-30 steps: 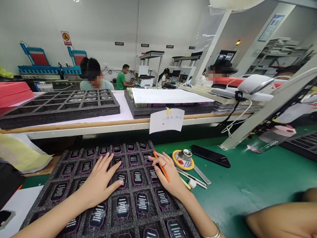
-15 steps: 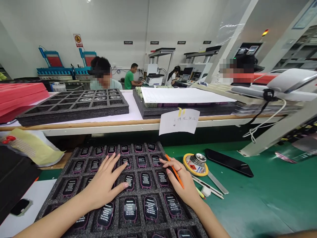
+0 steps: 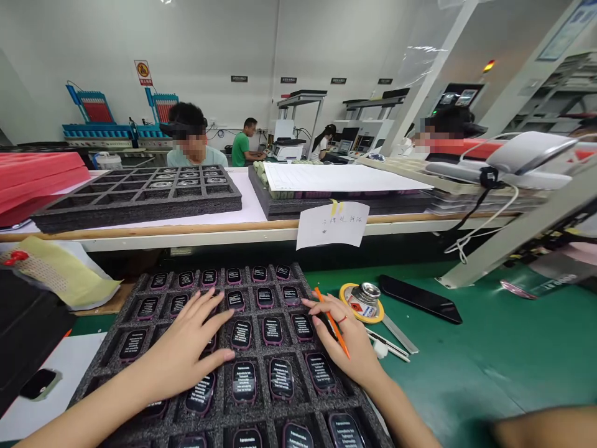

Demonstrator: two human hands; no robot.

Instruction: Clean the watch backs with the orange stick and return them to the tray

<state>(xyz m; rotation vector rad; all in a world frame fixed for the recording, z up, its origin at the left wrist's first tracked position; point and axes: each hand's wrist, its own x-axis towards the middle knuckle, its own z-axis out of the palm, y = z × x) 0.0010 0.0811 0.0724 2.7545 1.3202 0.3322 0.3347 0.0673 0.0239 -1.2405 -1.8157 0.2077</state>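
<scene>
A dark foam tray (image 3: 219, 348) lies in front of me, its compartments holding several purple-framed watches (image 3: 244, 381) with white text on their lit screens. My left hand (image 3: 193, 348) rests over the left-middle of the tray, fingers spread, with nothing in it and some watches hidden beneath. At the tray's right edge, my right hand (image 3: 342, 333) has an orange pen-like tool (image 3: 336, 330) held against the palm side, its fingers reaching toward a watch (image 3: 290, 295) in the upper right compartment.
Right of the tray are a metal can (image 3: 368, 292) on a yellow roll, a steel ruler (image 3: 400, 336) and a black phone (image 3: 420, 298). A shelf (image 3: 209, 235) runs across behind, bearing foam trays and papers. Another person (image 3: 189, 140) sits beyond; an arm (image 3: 550, 426) shows at lower right.
My left hand has shifted slightly left, uncovering more of the middle watches. The view has moved a little to the right, and an arm has appeared at lower right.
</scene>
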